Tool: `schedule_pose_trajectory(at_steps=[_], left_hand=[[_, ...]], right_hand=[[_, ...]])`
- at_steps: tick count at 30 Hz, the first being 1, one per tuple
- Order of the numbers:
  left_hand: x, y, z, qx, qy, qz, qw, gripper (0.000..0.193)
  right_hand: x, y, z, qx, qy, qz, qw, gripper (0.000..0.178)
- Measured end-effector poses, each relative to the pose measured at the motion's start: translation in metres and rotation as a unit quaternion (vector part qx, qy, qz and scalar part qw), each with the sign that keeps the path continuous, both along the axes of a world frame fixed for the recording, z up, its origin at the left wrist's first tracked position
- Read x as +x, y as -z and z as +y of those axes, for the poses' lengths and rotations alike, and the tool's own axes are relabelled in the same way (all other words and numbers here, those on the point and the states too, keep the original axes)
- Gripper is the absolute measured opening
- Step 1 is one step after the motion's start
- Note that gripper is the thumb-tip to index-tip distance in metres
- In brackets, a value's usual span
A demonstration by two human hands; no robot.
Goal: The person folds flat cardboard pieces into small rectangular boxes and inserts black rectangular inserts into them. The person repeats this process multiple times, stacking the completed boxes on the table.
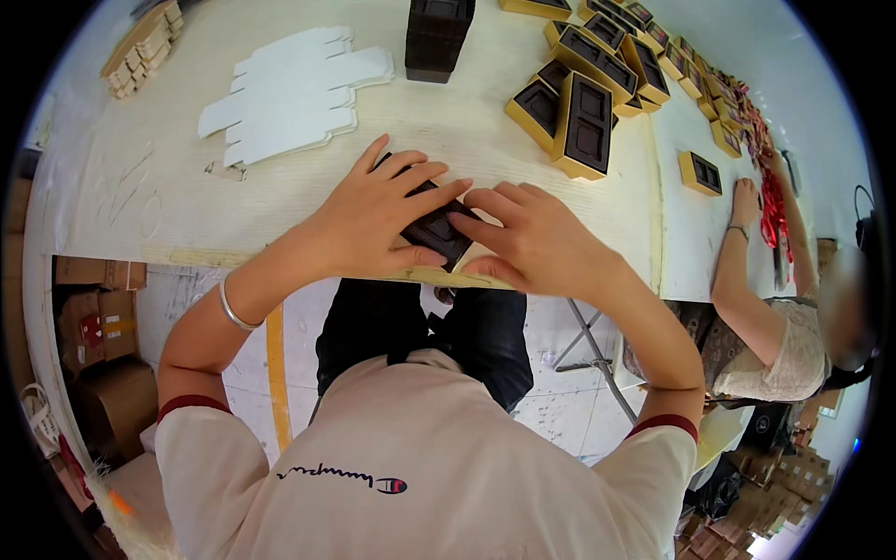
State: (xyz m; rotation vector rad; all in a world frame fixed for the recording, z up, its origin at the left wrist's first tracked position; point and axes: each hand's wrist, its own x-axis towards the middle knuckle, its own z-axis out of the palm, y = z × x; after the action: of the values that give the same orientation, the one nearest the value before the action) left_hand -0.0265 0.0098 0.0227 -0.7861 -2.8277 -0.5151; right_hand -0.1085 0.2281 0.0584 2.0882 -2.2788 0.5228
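Note:
At the near edge of the table lies a black plastic insert tray [439,233] with square recesses, set at a slant and partly covered by my fingers. My left hand [378,215] spreads its fingers across the tray's top and far side, its thumb at the near side, gripping it. The curled fingers of my right hand [541,233] press on the tray's right end, with the thumb low at the table edge. Whether a box lies beneath the tray is hidden. Beyond my hands stands a tall stack of black trays [437,37].
White flat carton blanks [294,93] lie at the far left, near stacked folded card pieces [143,49]. Gold boxes with black inserts [585,126] pile up at the far right. Another person's hand [744,203] rests beside a single gold box [700,174] and red ribbons [773,215].

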Motion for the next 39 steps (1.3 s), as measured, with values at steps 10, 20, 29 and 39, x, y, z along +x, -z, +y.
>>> schedule_pose_trajectory(at_steps=[10,20,29,39], left_hand=[[0.006,0.000,-0.004,-0.010,-0.001,-0.017,1.000,0.074],[0.020,-0.013,-0.009,0.145,-0.041,-0.077,0.986,0.077],[0.012,-0.021,-0.123,0.012,-0.327,-0.080,0.942,0.047],[0.022,-0.025,-0.141,0.035,-0.339,0.014,0.940,0.029]], right_hand=[[0.026,0.029,0.005,-0.039,0.111,-0.003,0.993,0.056],[0.050,0.045,0.008,-0.103,0.190,-0.018,0.976,0.061],[-0.116,-0.048,0.106,-0.187,0.387,0.085,0.899,0.043],[-0.003,-0.109,0.052,-0.377,0.210,0.167,0.886,0.036]])
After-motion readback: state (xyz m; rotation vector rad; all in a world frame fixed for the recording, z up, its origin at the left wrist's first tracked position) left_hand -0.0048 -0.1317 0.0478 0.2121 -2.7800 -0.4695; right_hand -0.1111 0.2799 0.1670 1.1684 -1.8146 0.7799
